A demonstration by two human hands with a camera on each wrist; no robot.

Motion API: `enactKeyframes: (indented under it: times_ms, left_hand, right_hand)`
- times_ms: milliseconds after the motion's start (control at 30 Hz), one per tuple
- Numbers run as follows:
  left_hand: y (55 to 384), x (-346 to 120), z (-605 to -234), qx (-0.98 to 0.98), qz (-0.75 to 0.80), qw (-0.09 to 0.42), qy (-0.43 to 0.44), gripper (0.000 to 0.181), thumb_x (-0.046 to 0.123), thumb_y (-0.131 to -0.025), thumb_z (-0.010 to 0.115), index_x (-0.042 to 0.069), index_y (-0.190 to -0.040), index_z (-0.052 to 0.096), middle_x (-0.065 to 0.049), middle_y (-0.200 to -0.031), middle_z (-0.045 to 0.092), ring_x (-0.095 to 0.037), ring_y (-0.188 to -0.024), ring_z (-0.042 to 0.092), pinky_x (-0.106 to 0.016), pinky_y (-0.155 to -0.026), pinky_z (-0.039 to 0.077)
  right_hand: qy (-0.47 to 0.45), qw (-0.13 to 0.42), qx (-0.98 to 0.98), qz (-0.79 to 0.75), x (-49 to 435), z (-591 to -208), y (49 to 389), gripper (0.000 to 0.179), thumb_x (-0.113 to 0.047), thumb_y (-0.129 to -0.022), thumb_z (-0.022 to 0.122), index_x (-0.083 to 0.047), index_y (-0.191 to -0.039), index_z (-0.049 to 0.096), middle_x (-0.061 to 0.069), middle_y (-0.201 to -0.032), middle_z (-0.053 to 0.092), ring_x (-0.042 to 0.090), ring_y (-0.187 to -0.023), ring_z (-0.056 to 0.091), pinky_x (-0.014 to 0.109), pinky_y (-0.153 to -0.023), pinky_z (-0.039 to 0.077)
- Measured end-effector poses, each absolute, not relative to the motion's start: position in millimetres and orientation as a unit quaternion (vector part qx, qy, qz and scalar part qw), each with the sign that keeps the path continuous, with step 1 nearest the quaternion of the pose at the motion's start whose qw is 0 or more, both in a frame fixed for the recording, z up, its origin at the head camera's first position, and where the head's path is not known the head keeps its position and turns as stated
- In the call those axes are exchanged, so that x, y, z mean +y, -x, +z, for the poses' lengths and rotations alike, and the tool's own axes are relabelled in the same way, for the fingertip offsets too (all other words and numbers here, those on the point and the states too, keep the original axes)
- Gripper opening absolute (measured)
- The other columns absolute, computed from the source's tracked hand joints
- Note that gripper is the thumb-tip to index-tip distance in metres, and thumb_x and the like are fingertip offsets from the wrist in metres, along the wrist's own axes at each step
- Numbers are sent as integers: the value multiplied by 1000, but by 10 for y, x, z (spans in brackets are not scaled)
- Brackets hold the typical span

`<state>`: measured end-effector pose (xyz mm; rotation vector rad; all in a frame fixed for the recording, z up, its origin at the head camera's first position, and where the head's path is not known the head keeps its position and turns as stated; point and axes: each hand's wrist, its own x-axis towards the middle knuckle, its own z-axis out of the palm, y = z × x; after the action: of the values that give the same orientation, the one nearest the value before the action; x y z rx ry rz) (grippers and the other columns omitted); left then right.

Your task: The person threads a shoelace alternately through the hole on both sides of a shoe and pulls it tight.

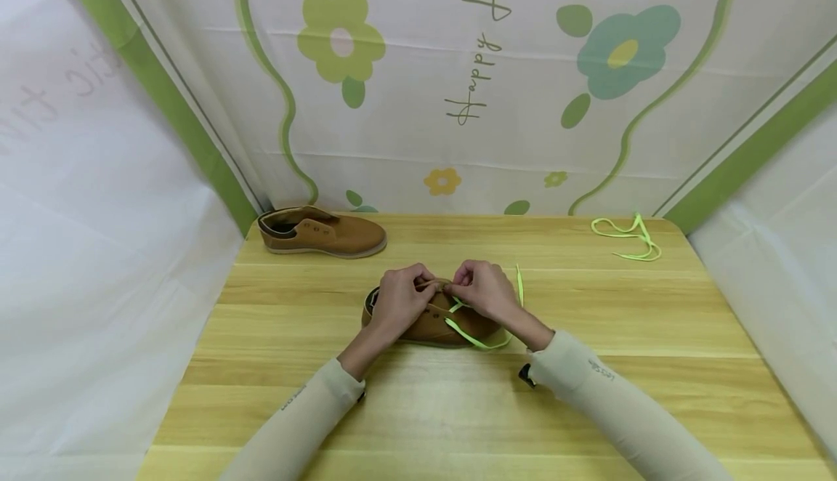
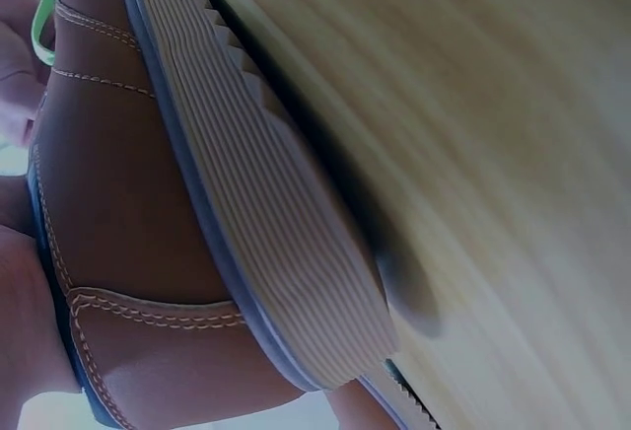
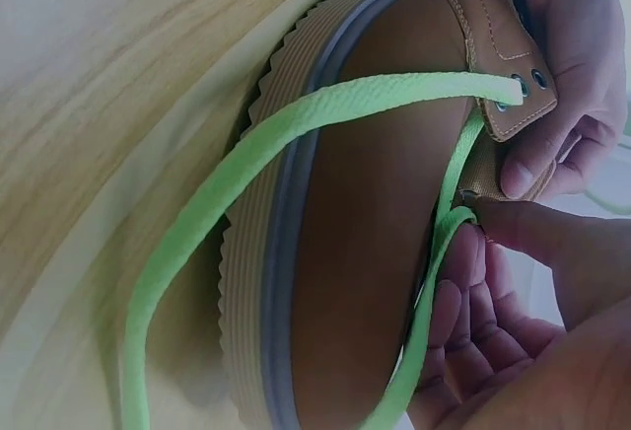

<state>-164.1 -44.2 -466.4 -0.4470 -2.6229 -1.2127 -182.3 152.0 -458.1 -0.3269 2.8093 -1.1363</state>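
A brown leather shoe [image 1: 418, 330] stands on the table in front of me, toe to the right. My left hand [image 1: 400, 298] grips its upper at the opening, with the thumb by the tongue in the right wrist view. A neon green shoelace [image 3: 325, 105] passes through an eyelet on the near flap and hangs over the side. My right hand [image 1: 485, 289] is at the far flap. There its thumb and fingers pinch the lace beside an eyelet, fingers partly hidden behind the shoe. In the left wrist view the ribbed sole [image 2: 266, 183] and heel fill the middle.
A second brown shoe [image 1: 323, 232], without a lace, stands at the table's back left. Another neon green lace [image 1: 631, 237] lies loose at the back right. Behind the wooden table [image 1: 418, 423] hangs a white curtain [image 1: 418, 103] with printed flowers.
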Motion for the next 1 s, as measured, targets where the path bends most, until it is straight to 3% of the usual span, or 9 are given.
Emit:
enactKeyframes:
  times_ms: [333, 467, 700, 1000]
  left_hand:
    - [1641, -460, -4677, -890, -409, 108, 169, 17, 7, -86, 89, 16, -78, 77, 6, -75, 75, -10, -68, 70, -30, -65, 58]
    - [1646, -455, -4685, -891, -408, 109, 167, 17, 7, -86, 89, 17, -79, 78, 6, -76, 76, -10, -69, 71, -31, -66, 59]
    - [1637, -451, -4689, -894, -402, 108, 163, 16, 8, -87, 88, 18, -80, 78, 7, -77, 76, -10, -68, 69, -31, -65, 58]
    - [1633, -444, -4669, -894, -402, 109, 165, 14, 9, -89, 87, 18, -82, 78, 5, -77, 76, -7, -64, 63, -26, -58, 50]
  right_hand:
    - [211, 44, 892, -397, 1544, -4615, 1865, 11, -5, -94, 79, -3, -104, 82, 12, -105, 75, 18, -83, 70, 30, -69, 57]
    - [226, 61, 881, -410, 1565, -4620, 1884, 12, -3, -94, 78, -2, -105, 83, 12, -103, 76, 19, -83, 69, 28, -69, 56]
    - [182, 141, 850, -474, 1640, -4575, 1924, 13, -12, -94, 80, -7, -106, 83, 6, -102, 78, 18, -87, 72, 32, -75, 58]
    - [163, 169, 817, -526, 1695, -4617, 2002, 8, -13, -95, 82, -8, -100, 85, 6, -103, 79, 22, -94, 73, 37, -81, 61]
